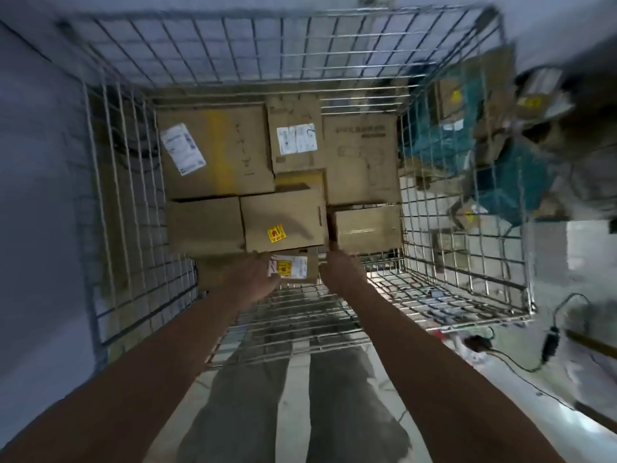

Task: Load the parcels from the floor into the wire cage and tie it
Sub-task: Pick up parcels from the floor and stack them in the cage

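Note:
I look down into a wire cage (127,202) with several brown cardboard parcels packed on its floor. Both my arms reach in over the near edge. Between my hands is a small brown parcel (293,267) with a white label and a yellow sticker. My left hand (255,279) holds its left side and my right hand (337,269) holds its right side. It sits low at the near end, just in front of a parcel with a yellow sticker (283,225). The picture is blurred, so my fingers are hard to make out.
More parcels and teal netting (494,135) lie outside the cage at the right. The cage's near side panel (300,325) lies folded down in front of my legs. A black cable and adapter (551,342) lie on the floor at right. A wall stands at left.

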Available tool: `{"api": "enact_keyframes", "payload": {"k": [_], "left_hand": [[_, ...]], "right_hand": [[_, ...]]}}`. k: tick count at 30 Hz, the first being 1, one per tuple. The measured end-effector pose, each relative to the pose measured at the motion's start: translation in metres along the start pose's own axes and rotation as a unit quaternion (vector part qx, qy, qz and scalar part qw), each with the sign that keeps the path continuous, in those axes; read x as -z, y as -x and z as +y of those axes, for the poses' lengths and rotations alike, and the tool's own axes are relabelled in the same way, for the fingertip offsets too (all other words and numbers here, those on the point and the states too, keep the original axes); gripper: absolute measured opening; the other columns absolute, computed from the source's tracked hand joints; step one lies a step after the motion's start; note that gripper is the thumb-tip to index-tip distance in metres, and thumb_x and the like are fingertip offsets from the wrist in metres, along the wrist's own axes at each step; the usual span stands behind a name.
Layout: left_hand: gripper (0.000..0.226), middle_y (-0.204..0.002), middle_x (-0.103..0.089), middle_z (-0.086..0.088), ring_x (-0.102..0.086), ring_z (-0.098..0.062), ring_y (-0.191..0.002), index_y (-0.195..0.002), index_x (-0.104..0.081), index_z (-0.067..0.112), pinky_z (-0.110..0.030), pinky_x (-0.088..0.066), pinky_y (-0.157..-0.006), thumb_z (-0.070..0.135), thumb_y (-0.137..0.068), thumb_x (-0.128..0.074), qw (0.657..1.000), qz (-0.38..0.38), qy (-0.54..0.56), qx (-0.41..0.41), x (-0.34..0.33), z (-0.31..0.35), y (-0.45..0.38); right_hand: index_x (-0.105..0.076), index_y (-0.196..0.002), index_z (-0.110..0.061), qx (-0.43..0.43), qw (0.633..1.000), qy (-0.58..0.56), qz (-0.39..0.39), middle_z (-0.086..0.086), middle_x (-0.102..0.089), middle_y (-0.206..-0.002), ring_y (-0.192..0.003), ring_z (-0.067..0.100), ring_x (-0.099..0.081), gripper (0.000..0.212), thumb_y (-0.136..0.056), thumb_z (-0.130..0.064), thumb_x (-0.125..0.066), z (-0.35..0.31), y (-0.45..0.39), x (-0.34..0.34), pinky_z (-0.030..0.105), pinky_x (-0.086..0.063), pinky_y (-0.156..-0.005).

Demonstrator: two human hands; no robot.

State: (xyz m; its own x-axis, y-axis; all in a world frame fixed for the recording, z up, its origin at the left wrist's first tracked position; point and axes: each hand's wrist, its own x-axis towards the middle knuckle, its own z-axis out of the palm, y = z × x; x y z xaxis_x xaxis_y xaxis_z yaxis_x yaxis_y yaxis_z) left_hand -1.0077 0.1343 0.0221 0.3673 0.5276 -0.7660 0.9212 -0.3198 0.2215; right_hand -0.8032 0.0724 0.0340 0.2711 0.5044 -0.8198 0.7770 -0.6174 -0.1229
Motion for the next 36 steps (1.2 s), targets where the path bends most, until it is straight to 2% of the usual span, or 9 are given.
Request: {"api": "enact_keyframes", "payload": {"k": [6, 9, 10, 14, 17, 20, 25, 30, 36], "left_hand": [[0.056, -0.14, -0.06, -0.007, -0.057, -0.03, -0.126, -0.151, -0.048, 0.023, -0.042, -0.052, -0.095, 0.048, -0.1, -0.054, 0.99, 0.039, -0.044, -0.127, 0.051, 0.081, 0.077], [0.03, -0.124, -0.068, -0.013, -0.066, -0.036, -0.114, -0.121, -0.066, 0.016, -0.047, -0.059, -0.086, 0.033, -0.099, -0.053, 0.968, 0.066, -0.081, -0.23, 0.056, 0.123, 0.114], [0.03, -0.122, -0.069, -0.011, -0.066, -0.034, -0.112, -0.118, -0.068, 0.016, -0.046, -0.06, -0.084, 0.034, -0.101, -0.05, 0.97, 0.061, -0.07, -0.227, 0.056, 0.14, 0.128], [0.052, -0.15, -0.052, 0.001, -0.05, -0.023, -0.136, -0.146, -0.052, 0.031, -0.036, -0.046, -0.102, 0.052, -0.1, -0.041, 0.978, 0.045, -0.114, -0.167, 0.054, 0.23, 0.173], [0.049, -0.151, -0.049, -0.003, -0.048, -0.026, -0.136, -0.146, -0.048, 0.026, -0.036, -0.042, -0.102, 0.047, -0.101, -0.042, 0.967, 0.027, -0.161, -0.193, 0.042, 0.29, 0.186], [0.054, -0.147, -0.05, -0.005, -0.053, -0.029, -0.129, -0.141, -0.048, 0.027, -0.038, -0.048, -0.099, 0.052, -0.094, -0.039, 0.962, 0.018, -0.18, -0.205, 0.03, 0.345, 0.193], [0.065, -0.166, -0.022, -0.005, -0.033, -0.032, -0.145, -0.157, -0.028, 0.028, -0.047, -0.04, -0.112, 0.051, -0.097, -0.043, 0.938, -0.004, -0.242, -0.249, 0.005, 0.448, 0.192], [0.066, -0.169, -0.017, -0.004, -0.021, -0.029, -0.152, -0.16, -0.027, 0.023, -0.049, -0.031, -0.12, 0.048, -0.1, -0.042, 0.926, -0.029, -0.261, -0.27, -0.009, 0.523, 0.196], [0.066, -0.168, -0.021, -0.007, -0.025, -0.028, -0.15, -0.16, -0.026, 0.019, -0.046, -0.031, -0.119, 0.048, -0.102, -0.039, 0.909, -0.033, -0.308, -0.281, -0.012, 0.575, 0.181]], "right_hand": [[-0.057, -0.132, -0.012, 0.003, 0.997, 0.038, 0.074, 0.01, -0.059, -0.134, -0.114, 0.03, -0.061, 0.041, -0.098, -0.032, -0.047, 0.05, 0.118, 0.049, 0.039, -0.051, -0.091], [-0.055, -0.136, -0.009, 0.002, 0.995, -0.005, 0.104, 0.013, -0.056, -0.137, -0.122, 0.033, -0.056, 0.046, -0.1, -0.035, -0.043, 0.088, 0.175, 0.063, 0.041, -0.048, -0.096], [-0.055, -0.135, -0.009, 0.005, 0.993, -0.008, 0.121, 0.014, -0.055, -0.138, -0.126, 0.033, -0.052, 0.046, -0.099, -0.036, -0.043, 0.104, 0.19, 0.066, 0.042, -0.046, -0.1], [-0.045, -0.148, -0.012, -0.039, 0.989, -0.003, 0.141, 0.012, -0.037, -0.159, -0.152, 0.03, -0.021, 0.057, -0.1, -0.042, -0.04, 0.175, 0.234, 0.071, 0.048, -0.02, -0.123], [-0.037, -0.153, -0.011, -0.105, 0.981, -0.04, 0.158, 0.009, -0.022, -0.166, -0.156, 0.028, -0.006, 0.061, -0.102, -0.044, -0.035, 0.237, 0.256, 0.073, 0.051, -0.006, -0.125], [-0.038, -0.151, -0.009, -0.138, 0.973, -0.104, 0.155, 0.011, -0.027, -0.163, -0.154, 0.03, -0.014, 0.059, -0.103, -0.042, -0.035, 0.293, 0.277, 0.061, 0.051, -0.013, -0.123], [-0.052, -0.129, -0.007, -0.176, 0.956, -0.183, 0.147, 0.012, -0.052, -0.138, -0.134, 0.031, -0.041, 0.044, -0.099, -0.036, -0.039, 0.386, 0.314, 0.043, 0.046, -0.039, -0.106], [-0.05, -0.135, -0.006, -0.214, 0.933, -0.244, 0.154, 0.011, -0.044, -0.148, -0.138, 0.031, -0.038, 0.046, -0.1, -0.035, -0.04, 0.452, 0.342, 0.043, 0.048, -0.04, -0.106], [-0.049, -0.138, -0.003, -0.214, 0.918, -0.282, 0.182, 0.014, -0.043, -0.15, -0.138, 0.033, -0.038, 0.049, -0.102, -0.035, -0.039, 0.484, 0.329, 0.077, 0.045, -0.038, -0.107]]}}
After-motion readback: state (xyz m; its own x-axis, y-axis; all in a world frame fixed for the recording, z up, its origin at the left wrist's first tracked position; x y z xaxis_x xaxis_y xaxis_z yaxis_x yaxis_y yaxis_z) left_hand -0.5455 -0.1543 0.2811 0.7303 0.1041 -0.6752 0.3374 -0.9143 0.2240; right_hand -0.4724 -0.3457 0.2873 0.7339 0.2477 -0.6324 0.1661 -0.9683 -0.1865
